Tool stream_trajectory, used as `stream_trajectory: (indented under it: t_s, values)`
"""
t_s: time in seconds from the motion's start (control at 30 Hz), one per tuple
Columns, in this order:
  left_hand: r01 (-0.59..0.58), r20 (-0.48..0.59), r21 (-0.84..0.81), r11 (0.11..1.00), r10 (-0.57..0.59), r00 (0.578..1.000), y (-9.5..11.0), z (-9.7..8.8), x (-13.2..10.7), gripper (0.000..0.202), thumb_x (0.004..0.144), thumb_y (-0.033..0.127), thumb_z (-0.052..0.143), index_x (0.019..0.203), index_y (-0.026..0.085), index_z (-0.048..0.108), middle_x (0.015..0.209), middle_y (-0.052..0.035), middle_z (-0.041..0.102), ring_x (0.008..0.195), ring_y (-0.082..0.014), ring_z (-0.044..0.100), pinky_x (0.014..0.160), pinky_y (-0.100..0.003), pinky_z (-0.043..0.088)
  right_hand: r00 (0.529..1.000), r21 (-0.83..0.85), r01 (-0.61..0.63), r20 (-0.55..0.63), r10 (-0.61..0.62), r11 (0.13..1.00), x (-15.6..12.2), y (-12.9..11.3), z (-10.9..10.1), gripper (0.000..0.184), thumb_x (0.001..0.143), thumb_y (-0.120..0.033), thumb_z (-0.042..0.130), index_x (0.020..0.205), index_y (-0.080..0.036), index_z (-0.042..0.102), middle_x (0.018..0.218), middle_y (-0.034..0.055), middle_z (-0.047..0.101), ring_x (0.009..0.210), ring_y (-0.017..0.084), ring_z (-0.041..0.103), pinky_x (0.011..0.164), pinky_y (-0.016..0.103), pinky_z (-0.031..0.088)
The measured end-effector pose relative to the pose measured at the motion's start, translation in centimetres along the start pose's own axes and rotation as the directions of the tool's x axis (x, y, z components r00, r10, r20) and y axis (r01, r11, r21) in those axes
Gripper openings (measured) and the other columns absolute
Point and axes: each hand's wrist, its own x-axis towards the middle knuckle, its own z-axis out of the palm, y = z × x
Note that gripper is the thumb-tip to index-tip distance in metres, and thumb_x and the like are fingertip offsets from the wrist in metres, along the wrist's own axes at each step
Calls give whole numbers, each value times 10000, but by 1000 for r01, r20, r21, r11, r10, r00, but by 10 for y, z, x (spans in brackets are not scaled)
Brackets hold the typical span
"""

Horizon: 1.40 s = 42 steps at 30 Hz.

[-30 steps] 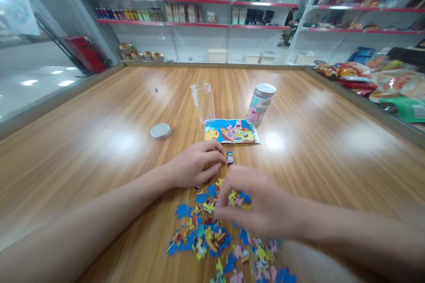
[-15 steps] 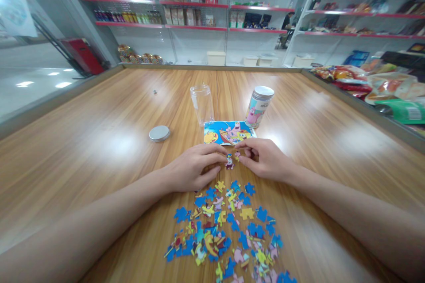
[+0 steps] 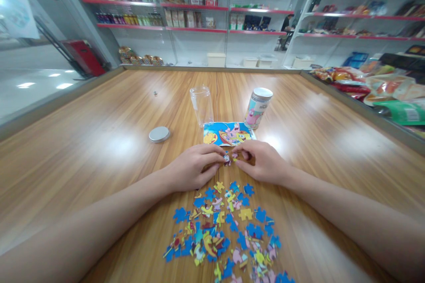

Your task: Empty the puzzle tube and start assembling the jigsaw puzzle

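On wood table (image 3: 99,141), L hand (image 3: 192,169) & R hand (image 3: 262,162) pinching puzzle pcs (image 3: 229,158)

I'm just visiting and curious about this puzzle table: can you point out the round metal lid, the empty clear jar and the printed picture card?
round metal lid (image 3: 159,134): head view, middle of its flat top.
empty clear jar (image 3: 201,106): head view, middle of its see-through wall.
printed picture card (image 3: 227,133): head view, centre of its cartoon print.

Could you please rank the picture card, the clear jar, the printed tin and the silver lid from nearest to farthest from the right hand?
From the right hand:
1. Picture card, just beyond the fingers.
2. Printed tin, farther back.
3. Clear jar, back and leftward.
4. Silver lid, far left.
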Motion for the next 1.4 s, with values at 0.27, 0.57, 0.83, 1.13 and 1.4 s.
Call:
stream_trajectory:
  t_s: [0.27, 0.57, 0.83, 1.13, 1.4]
  values:
    - [2, 3, -4, 1000, -2, 1000, 0, -1, 0, 258, 940, 121, 533, 1142, 155, 689, 1194, -118, 668, 1104, -220, 652, 967, -399, 572, 995, 66, 94, 8, -95, 993, -2, -4, 3, 216, 861, -191, 651, 1075, -180, 681, 703, -31, 517, 654, 120, 499, 629, 253, 391]
    - [34, 21, 6, 999, -34, 999, -2, 1, -2, 248, 934, 136, 542, 1145, 157, 670, 1215, -113, 652, 1126, -214, 640, 1000, -394, 554, 972, 55, 229, 42, -232, 972, -2, -5, 1, 268, 877, -277, 678, 1127, -178, 676, 722, -19, 570, 684, 138, 530, 690, 284, 437]
    - [26, 19, 12, 1000, -26, 999, -1, 0, -1, 234, 931, 135, 542, 1130, 161, 664, 1218, -111, 649, 1125, -212, 640, 998, -390, 555, 974, 65, 220, 45, -223, 973, -1, -5, 2, 136, 871, -236, 667, 992, -180, 697, 671, -34, 532, 650, 125, 515, 671, 269, 421]
    - [-40, 2, -2, 999, 40, 999, -2, 0, -3, 256, 936, 118, 544, 1158, 165, 663, 1207, -103, 685, 1110, -205, 662, 981, -390, 570, 971, 58, 233, 40, -236, 971, -3, -3, 4, 108, 888, -254, 665, 969, -188, 693, 655, -38, 537, 648, 125, 519, 675, 267, 411]
    - [-46, 5, -9, 999, 46, 999, -2, 0, -2, 237, 947, 124, 536, 1137, 163, 672, 1201, -101, 696, 1096, -205, 670, 973, -388, 574, 968, 57, 247, 31, -249, 967, -2, -2, 3, 117, 893, -263, 672, 980, -192, 708, 649, -36, 555, 649, 126, 539, 687, 267, 416]
